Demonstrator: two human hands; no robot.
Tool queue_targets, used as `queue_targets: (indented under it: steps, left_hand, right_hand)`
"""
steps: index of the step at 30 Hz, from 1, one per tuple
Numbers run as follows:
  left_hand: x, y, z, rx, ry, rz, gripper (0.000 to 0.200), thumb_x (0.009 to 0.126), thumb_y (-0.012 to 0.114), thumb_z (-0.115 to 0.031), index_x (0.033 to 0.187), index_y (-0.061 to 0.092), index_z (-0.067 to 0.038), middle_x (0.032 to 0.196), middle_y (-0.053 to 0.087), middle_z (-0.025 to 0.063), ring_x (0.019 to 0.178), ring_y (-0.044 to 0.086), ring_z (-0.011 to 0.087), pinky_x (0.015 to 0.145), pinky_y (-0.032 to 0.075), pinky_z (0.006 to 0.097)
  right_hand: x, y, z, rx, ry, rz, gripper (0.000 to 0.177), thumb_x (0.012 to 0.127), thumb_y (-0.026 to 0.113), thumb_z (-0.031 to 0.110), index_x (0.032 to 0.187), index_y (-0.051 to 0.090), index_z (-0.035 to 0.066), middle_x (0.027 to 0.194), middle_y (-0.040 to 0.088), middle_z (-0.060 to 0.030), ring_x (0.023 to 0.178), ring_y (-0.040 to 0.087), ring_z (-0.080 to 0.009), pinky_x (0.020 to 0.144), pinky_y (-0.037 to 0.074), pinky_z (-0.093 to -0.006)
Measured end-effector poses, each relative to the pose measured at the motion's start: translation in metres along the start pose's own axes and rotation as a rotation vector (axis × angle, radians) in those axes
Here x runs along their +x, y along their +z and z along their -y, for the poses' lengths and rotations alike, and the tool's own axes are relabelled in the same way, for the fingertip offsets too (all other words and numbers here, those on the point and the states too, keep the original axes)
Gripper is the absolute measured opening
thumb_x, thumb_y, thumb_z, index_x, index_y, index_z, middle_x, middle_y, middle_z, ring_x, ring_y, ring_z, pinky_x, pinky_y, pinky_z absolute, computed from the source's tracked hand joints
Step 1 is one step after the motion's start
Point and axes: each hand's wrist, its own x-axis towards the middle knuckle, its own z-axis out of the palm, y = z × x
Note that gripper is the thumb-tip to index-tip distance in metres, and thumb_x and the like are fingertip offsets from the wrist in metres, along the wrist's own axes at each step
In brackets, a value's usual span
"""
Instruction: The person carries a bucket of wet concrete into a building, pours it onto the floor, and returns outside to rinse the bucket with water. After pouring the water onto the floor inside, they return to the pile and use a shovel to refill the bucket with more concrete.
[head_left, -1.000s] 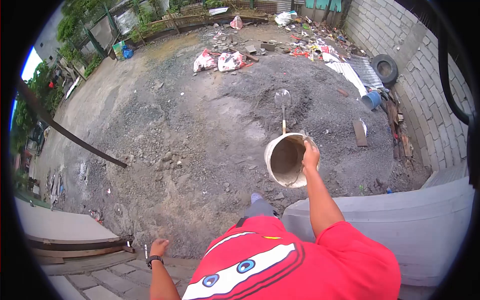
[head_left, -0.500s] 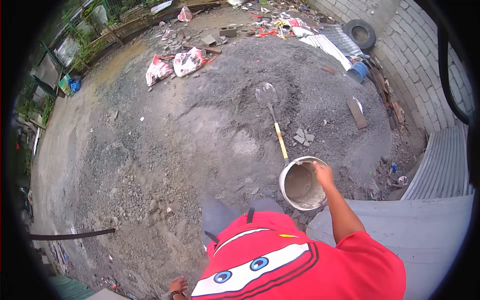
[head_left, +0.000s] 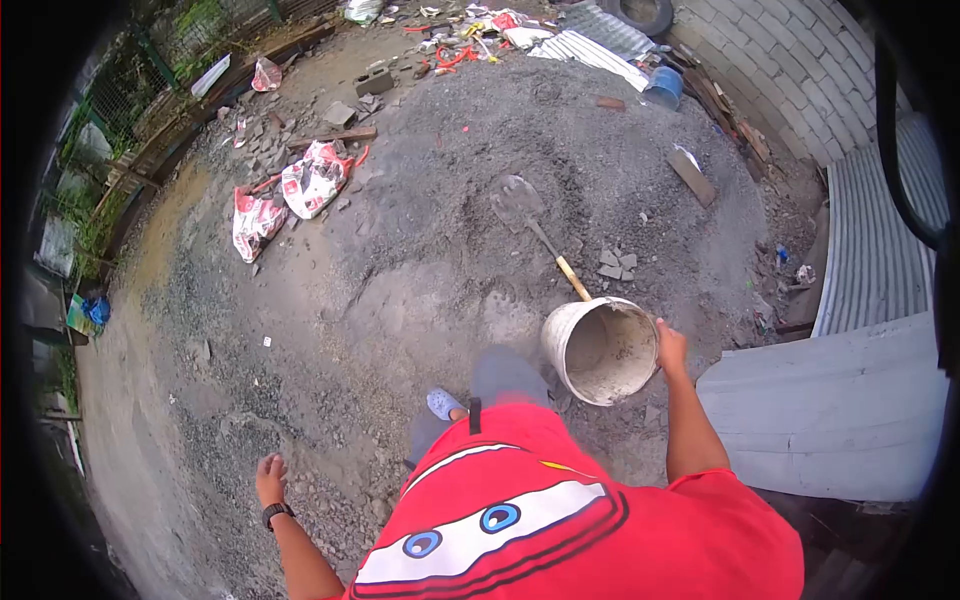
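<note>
My right hand (head_left: 672, 348) grips the right rim of a whitish, mortar-smeared bucket (head_left: 570, 350). The bucket is tilted so that its mouth faces me, and grey residue coats its inside. My left hand (head_left: 270, 482), with a dark watch at the wrist, hangs over the gravel at the lower left. It holds nothing, and its fingers are loosely bent. Beyond the bucket lies a shovel (head_left: 543, 238), its blade on the grey sand mix; the bucket hides the end of its handle.
Broken tile pieces (head_left: 617, 264) lie right of the shovel. Torn cement bags (head_left: 316, 180) are at the upper left. A blue bucket (head_left: 663, 88), a plank (head_left: 692, 178) and a block wall (head_left: 790, 70) stand at the right. Grey metal sheeting (head_left: 830, 410) is near my right arm.
My left hand has swung out forward and left, into fuller view. My right hand has tipped the bucket's mouth more toward me. The view has turned, and a shoe now shows.
</note>
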Motion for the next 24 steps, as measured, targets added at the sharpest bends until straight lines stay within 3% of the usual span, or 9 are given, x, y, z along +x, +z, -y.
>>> queue_targets:
  steps: [3,7,9,11,13,17,19,21,24]
  left_hand:
    - [0.029,-0.003,-0.118,-0.024,0.191,-0.045,0.042,0.091,0.066,-0.035,0.123,0.062,-0.007,0.103,0.069,0.0015,0.086,0.064,0.011,0.066,0.047,0.0261]
    - [0.095,0.028,-0.168,-0.027,0.216,-0.014,0.043,0.091,0.066,-0.035,0.123,0.062,-0.007,0.103,0.069,0.0017,0.087,0.064,0.0115,0.07,0.046,0.024]
    - [0.129,0.041,-0.154,0.24,0.177,0.188,0.044,0.09,0.067,-0.037,0.122,0.064,-0.007,0.104,0.069,0.003,0.087,0.064,0.0128,0.069,0.047,0.0265]
    - [0.158,0.052,-0.137,0.419,0.088,0.256,0.038,0.09,0.069,-0.031,0.116,0.066,-0.004,0.095,0.069,0.006,0.08,0.064,0.0146,0.07,0.05,0.0288]
    - [0.18,0.062,-0.128,0.25,-0.237,0.235,0.039,0.088,0.07,-0.033,0.114,0.066,-0.004,0.089,0.068,0.005,0.071,0.062,0.0138,0.059,0.049,0.0301]
    - [0.188,0.101,-0.175,0.151,-0.495,0.073,0.039,0.087,0.071,-0.034,0.113,0.066,-0.005,0.085,0.067,0.0029,0.066,0.061,0.0128,0.05,0.047,0.0299]
    - [0.218,0.115,-0.201,0.086,-0.352,0.136,0.038,0.088,0.069,-0.033,0.113,0.065,-0.006,0.085,0.067,0.0027,0.067,0.062,0.0125,0.051,0.046,0.0287]
    - [0.253,0.133,-0.227,0.068,-0.25,0.17,0.039,0.088,0.07,-0.034,0.115,0.065,-0.005,0.087,0.068,0.0038,0.068,0.063,0.013,0.052,0.047,0.0286]
    - [0.302,0.159,-0.28,0.161,-0.094,0.221,0.043,0.088,0.07,-0.033,0.118,0.065,-0.003,0.092,0.07,0.0066,0.073,0.065,0.0143,0.056,0.048,0.0288]
  right_hand:
    - [-0.017,0.036,0.045,0.224,0.189,0.061,0.046,0.097,0.056,0.043,0.071,0.062,0.005,0.06,0.052,-0.0014,0.046,0.047,-0.0127,0.041,0.035,-0.0322]
    - [0.003,0.091,0.076,0.313,0.266,0.069,0.042,0.097,0.056,0.043,0.079,0.063,0.006,0.059,0.045,0.0017,0.043,0.041,-0.0111,0.038,0.03,-0.0284]
    - [0.014,0.121,0.079,0.356,0.324,0.073,0.041,0.097,0.056,0.044,0.082,0.064,0.007,0.059,0.043,0.0025,0.042,0.04,-0.0107,0.037,0.03,-0.0283]
    - [0.037,0.152,0.092,0.322,0.412,0.086,0.04,0.096,0.056,0.045,0.08,0.062,0.009,0.058,0.042,0.0037,0.043,0.038,-0.0102,0.037,0.029,-0.0284]
    - [0.062,0.186,0.125,0.336,0.397,0.121,0.04,0.096,0.057,0.045,0.078,0.061,0.01,0.059,0.041,0.0041,0.043,0.038,-0.0103,0.037,0.029,-0.0284]
    - [0.097,0.263,0.148,0.225,0.275,0.195,0.041,0.094,0.061,0.047,0.072,0.053,0.013,0.058,0.039,0.0056,0.042,0.035,-0.0095,0.038,0.028,-0.0275]
    - [0.131,0.284,0.188,0.166,0.133,0.233,0.042,0.094,0.061,0.048,0.071,0.051,0.014,0.057,0.038,0.0059,0.043,0.035,-0.0087,0.038,0.028,-0.0271]
    - [0.126,0.288,0.284,0.394,0.312,0.377,0.043,0.094,0.06,0.048,0.07,0.048,0.015,0.055,0.036,0.0069,0.042,0.033,-0.0069,0.039,0.025,-0.0261]
    - [0.152,0.314,0.359,0.447,0.268,0.5,0.042,0.095,0.06,0.049,0.071,0.046,0.016,0.053,0.034,0.0081,0.041,0.031,-0.0051,0.038,0.023,-0.0249]
